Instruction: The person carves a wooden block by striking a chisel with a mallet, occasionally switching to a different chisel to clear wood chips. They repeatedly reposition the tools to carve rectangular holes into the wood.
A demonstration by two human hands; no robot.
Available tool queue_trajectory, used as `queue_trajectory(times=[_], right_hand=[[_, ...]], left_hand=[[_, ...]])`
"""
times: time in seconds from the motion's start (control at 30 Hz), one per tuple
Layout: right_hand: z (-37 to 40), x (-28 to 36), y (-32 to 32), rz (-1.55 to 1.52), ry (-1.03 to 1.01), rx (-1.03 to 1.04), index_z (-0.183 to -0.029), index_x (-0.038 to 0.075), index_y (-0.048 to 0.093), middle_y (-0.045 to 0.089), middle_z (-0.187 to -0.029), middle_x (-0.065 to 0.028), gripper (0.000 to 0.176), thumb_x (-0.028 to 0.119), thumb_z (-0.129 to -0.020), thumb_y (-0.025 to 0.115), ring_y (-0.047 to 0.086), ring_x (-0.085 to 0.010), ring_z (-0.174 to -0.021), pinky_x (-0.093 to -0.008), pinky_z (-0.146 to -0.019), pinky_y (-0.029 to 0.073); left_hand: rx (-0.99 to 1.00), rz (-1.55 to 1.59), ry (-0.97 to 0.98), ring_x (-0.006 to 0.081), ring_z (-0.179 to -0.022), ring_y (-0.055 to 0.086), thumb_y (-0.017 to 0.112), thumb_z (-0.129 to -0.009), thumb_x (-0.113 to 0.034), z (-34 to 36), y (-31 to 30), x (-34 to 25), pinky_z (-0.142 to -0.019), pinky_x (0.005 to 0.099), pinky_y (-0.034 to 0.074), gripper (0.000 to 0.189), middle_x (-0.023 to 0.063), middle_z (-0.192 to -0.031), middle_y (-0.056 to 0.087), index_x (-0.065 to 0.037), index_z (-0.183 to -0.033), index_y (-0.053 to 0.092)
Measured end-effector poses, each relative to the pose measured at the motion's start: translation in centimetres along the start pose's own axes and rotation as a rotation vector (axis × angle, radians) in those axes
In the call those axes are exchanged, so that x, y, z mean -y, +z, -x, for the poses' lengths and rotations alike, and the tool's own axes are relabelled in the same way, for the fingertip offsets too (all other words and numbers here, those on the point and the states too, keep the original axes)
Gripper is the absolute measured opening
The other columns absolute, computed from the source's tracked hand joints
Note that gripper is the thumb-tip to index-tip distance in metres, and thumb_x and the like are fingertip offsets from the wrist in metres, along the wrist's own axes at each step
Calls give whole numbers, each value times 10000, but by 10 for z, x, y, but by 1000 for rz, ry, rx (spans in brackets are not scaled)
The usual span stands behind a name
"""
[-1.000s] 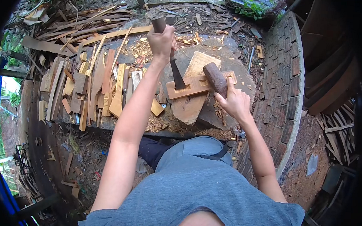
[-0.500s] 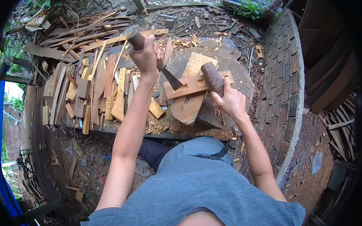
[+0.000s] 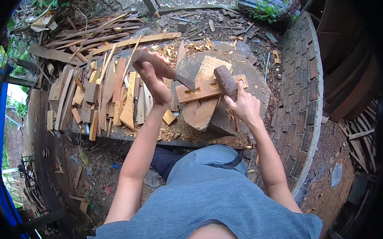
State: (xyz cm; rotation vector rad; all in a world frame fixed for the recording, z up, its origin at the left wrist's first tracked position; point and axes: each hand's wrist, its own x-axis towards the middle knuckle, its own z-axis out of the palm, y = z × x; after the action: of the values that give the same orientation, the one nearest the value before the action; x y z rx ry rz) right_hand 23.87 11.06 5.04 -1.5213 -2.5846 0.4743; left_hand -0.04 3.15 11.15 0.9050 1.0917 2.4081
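My left hand (image 3: 157, 87) holds a chisel (image 3: 158, 66) by its thick wooden handle, with the thumb on the near side and the other fingers partly hidden behind it. The blade slants down to the right, its tip at a recess in a small reddish board (image 3: 207, 89). Several rectangular recesses are cut along this board. My right hand (image 3: 246, 108) grips a dark, round wooden mallet (image 3: 224, 80) lying across the board, the index finger stretched onto the board's right end. Under the board is a wood block (image 3: 202, 113), on a round stump (image 3: 261, 94).
Wood offcuts (image 3: 105, 88) lie in rows on the bench to the left. A pile of long scrap strips (image 3: 88, 34) sits behind them. Shavings surround the stump. A curved brick wall (image 3: 297, 90) bounds the right side.
The chisel has tipped from steep to a flatter slant, its handle end lower. My left hand has turned and loosened its grip. My right hand and the mallet stay put.
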Motion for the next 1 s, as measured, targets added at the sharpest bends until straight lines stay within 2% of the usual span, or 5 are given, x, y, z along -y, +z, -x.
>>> queue_trajectory(times=[0.13,0.2,0.33,0.5,1.0], right_hand=[[-1,0,0,16,-12,5,-1385,3,399,683,-794,-249,803,514,-800,602,685,-403,-757,-499,-672,527],[-1,0,-3,14,-7,23,-1388,2,393,683,-798,-251,806,517,-803,598,685,-406,-757,-498,-671,527],[0,0,-1,-25,12,39,-1396,-1,377,685,-822,-254,812,531,-818,583,683,-413,-771,-496,-680,527],[-3,-1,-3,7,0,59,-1395,-3,374,687,-847,-252,811,534,-825,587,682,-412,-799,-499,-699,525],[-2,-4,0,-10,-15,47,-1331,22,390,688,-830,-241,739,521,-829,602,682,-416,-775,-508,-671,522]], left_hand=[[267,-502,172,176,-837,631,644,-929,-299,4,-10,-23,-776,330,539,547,90,-1001,604,-43,-1325,369],[429,-582,-66,183,-909,681,739,-859,-210,3,-9,-45,-820,316,582,482,95,-997,667,-18,-1238,511],[275,-756,135,168,-898,675,803,-791,-129,-1,-9,-45,-748,288,579,411,63,-921,651,4,-1105,573],[-11,-437,242,182,-461,587,615,-881,-42,-6,22,-28,-436,296,508,181,71,-771,558,5,-903,442],[282,-207,62,129,-483,537,550,-822,43,2,37,-7,-380,252,451,96,62,-858,456,1,-794,468]])
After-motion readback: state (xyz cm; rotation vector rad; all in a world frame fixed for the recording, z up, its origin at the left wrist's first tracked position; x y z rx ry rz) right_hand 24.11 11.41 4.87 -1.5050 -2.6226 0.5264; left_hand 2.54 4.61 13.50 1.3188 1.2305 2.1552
